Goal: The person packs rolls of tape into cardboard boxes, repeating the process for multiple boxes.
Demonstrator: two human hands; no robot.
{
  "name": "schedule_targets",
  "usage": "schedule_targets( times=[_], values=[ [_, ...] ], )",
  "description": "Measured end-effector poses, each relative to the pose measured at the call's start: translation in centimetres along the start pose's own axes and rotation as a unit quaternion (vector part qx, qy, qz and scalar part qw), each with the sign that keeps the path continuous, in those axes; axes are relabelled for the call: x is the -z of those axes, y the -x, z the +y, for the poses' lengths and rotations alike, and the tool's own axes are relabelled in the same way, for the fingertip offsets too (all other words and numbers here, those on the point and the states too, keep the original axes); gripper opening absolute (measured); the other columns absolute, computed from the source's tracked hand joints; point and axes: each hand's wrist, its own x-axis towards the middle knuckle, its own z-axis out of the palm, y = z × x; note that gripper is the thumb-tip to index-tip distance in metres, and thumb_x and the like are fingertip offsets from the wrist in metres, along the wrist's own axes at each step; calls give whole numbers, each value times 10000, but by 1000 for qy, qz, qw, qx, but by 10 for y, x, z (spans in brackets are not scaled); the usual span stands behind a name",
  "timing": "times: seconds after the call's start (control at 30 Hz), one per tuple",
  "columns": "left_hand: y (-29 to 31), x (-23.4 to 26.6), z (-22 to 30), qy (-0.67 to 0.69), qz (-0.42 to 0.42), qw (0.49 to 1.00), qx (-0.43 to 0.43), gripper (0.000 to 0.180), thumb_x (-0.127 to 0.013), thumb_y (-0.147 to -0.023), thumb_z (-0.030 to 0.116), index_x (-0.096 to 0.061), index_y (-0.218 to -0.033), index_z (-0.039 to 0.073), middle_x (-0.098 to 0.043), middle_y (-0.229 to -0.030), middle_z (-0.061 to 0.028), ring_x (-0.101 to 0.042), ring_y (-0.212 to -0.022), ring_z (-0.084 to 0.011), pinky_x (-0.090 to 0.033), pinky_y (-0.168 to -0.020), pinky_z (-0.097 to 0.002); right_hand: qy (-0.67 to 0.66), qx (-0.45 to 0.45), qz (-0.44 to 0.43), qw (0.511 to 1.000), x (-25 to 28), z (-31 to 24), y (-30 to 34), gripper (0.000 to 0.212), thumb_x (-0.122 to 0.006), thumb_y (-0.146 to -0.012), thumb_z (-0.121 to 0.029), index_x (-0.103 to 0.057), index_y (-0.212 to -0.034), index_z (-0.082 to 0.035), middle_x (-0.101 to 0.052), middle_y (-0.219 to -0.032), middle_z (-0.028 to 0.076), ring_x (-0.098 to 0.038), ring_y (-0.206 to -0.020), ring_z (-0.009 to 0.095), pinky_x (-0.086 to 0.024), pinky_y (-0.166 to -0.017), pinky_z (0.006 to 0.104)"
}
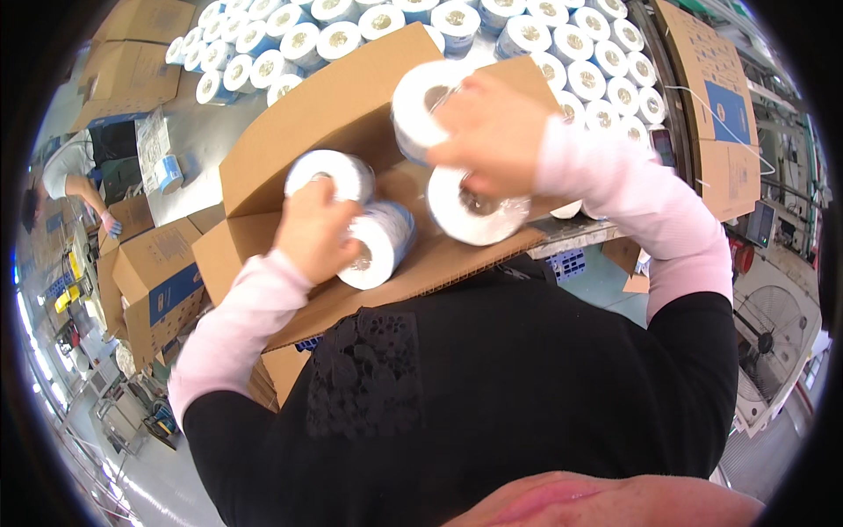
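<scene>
An open cardboard box (307, 114) stands right in front of me with its flaps raised. My left hand (309, 230) grips two white paper rolls in clear wrap with blue labels: an upper roll (344, 176) and a lower roll (383, 244), fingers and thumb hooked into their core ends. Two more such rolls hang from my right hand (494, 132), a far roll (414, 110) and a near roll (479, 218), gripped the same way and slightly blurred. Both pairs are over the box opening, with their ends tilted toward me. The box's inside is mostly hidden.
Many wrapped rolls (338, 40) stand on the table beyond the box. Other cardboard boxes (158, 272) are at the left, near a co-worker's gloved hand (111, 224). Tall cartons (716, 114) line the right side, and a fan (773, 329) stands at lower right.
</scene>
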Motion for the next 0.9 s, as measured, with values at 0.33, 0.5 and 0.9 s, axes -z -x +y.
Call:
schedule_targets(
  times=[0.33,0.5,0.9],
  values=[
    [-68,-231,-2,25,-104,992,66,496,-600,-821,242,-520,-1290,103,-424,-1362,-232,-437,-1235,-357,-365,-1026,-425,51,-129,244,960,-69,-30,-41,488,-613,-743,-134,-548,-1227,-134,-551,-1218,94,-480,-1194,263,-421,-929,439],
    [-131,-13,17,314,-356,876,-89,180,-634,-860,154,-695,-1001,58,-703,-953,-68,-643,-932,-153,-488,-817,-268,9,-279,33,960,-89,-7,-32,183,-569,-777,-155,-576,-939,-70,-615,-919,99,-596,-914,245,-447,-761,369],
    [-295,-112,-135,-230,-64,957,-163,255,-551,-810,98,-668,-1020,182,-508,-1262,-98,-420,-1239,-285,-384,-942,-458,-179,-501,279,799,-123,142,46,421,-668,-765,-190,-595,-1173,-116,-588,-1161,181,-538,-1111,347,-421,-943,466]
  ],
)
